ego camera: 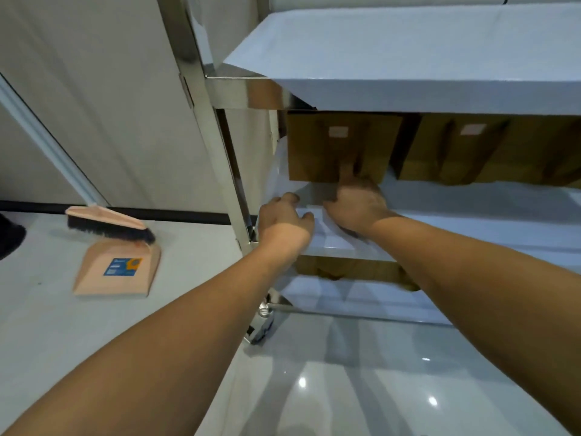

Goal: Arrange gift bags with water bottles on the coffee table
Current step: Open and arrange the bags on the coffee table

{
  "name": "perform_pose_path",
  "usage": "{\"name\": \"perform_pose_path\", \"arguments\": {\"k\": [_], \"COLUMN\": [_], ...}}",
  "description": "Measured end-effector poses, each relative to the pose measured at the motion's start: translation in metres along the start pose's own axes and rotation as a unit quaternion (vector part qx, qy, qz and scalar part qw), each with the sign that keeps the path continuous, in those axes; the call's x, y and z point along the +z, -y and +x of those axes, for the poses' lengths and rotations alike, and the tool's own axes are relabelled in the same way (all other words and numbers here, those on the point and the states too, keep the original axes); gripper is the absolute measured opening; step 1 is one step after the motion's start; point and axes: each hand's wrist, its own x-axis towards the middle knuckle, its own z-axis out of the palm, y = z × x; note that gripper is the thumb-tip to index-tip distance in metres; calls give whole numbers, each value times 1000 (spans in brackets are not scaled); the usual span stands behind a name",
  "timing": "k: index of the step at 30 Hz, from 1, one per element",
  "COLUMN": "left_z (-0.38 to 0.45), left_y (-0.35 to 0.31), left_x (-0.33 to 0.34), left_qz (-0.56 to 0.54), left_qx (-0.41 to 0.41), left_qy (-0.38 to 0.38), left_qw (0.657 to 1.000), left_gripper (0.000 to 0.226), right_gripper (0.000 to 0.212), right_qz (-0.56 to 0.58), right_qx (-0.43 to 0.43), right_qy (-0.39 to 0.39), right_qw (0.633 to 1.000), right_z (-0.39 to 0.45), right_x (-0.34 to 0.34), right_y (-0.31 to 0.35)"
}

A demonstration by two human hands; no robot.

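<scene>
Our right hand [358,202] reaches the brown gift bag [339,146] at frame centre, fingers curled at its base, grip unclear; left hand [283,215] loosely curled, empty — we could topple neighbouring bags [471,149].

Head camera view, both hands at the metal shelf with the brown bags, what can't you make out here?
- Tops of the brown gift bags: hidden by the upper shelf.
- Bag contents: not visible, so bottles unconfirmed.
- Right hand fingertips: blurred, grip on the bag unclear.
- Bags on the lowest shelf: mostly hidden by the forearms and shelf edge.
- Coffee table: out of frame.
</scene>
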Motion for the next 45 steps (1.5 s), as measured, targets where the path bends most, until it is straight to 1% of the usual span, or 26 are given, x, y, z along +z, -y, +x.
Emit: {"name": "perform_pose_path", "arguments": {"k": [3,5,6,8,10,14,16,18,20,21,23,24,25,26,27,28,29,31,32,33,35,37,38,40,43,45], "left_z": [3,8,10,13,17,18,13,7,4,3,6,7,6,5,3,0,-1,-3,-4,-4,-7,-18,-24,-33,-46,-57], "left_y": [1,-2,-5,-10,-11,-11,-13,-17,-21,-23,-26,-27,-29,-30,-31,-31,-30,-29,-27,-25,-22,-25,-28,-36,-49,-58], "left_x": [2,2,2,1,0,-5,-8,-13,-17,-18,-17,-17,-18,-17,-17,-15,-12,-8,-7,-5,-3,-5,-8,-15,-32,-44], "left_qz": [-22,-39,-43,-59,-112,-196,-242,-294,-358,-399,-492,-534,-563,-573,-569,-563,-559,-544,-525,-497,-449,-422,-415,-407,-393,-386], "left_qx": [-6,-21,-33,-54,-75,-107,-116,-102,-94,-109,-137,-147,-160,-174,-185,-190,-194,-200,-198,-191,-176,-179,-188,-209,-246,-276], "left_qy": [-2,8,22,48,59,83,66,33,12,14,22,16,3,-16,-36,-50,-56,-65,-74,-79,-79,-64,-57,-56,-62,-59], "left_qw": [1000,999,998,996,989,971,961,950,929,911,859,832,811,801,800,803,804,812,824,843,873,887,888,887,884,878], "left_gripper": [45,52,59,71,76,86,85,81,80,76,57,48,44,44,47,49,49,46,45,43,41,43,45,46,49,49], "right_gripper": [40,15,13,17,20,27,31,36,37,36,31,27,22,15,16,30,46,72,77,77,66,41,27,11,10,5], "right_qz": [-4,-17,-28,-48,-61,-116,-134,-130,-136,-134,-127,-116,-95,-74,-57,-60,-83,-136,-152,-156,-129,-97,-88,-71,-27,-3], "right_qx": [-9,-20,-23,-24,-21,-3,-17,-48,-75,-88,-101,-108,-119,-124,-122,-111,-99,-69,-48,-23,39,73,70,47,-8,-18], "right_qy": [-35,-61,-69,-87,-100,-62,-51,-64,-80,-91,-121,-149,-189,-233,-264,-267,-236,-130,-69,-17,52,91,99,75,17,-10], "right_qw": [999,998,997,995,993,991,990,988,985,983,979,976,970,962,955,955,963,980,985,987,990,988,989,994,999,1000], "right_z": [-6,-14,-17,-22,-27,-42,-52,-64,-75,-79,-85,-87,-87,-86,-85,-82,-79,-72,-68,-62,-51,-49,-52,-67,-92,-106], "right_x": [7,6,4,2,3,3,3,3,3,3,3,2,2,2,1,-1,-4,-8,-10,-12,-13,-14,-15,-21,-38,-55], "right_y": [2,5,7,9,11,17,16,14,14,13,11,11,9,7,7,7,7,12,16,20,27,29,28,25,21,23]}}
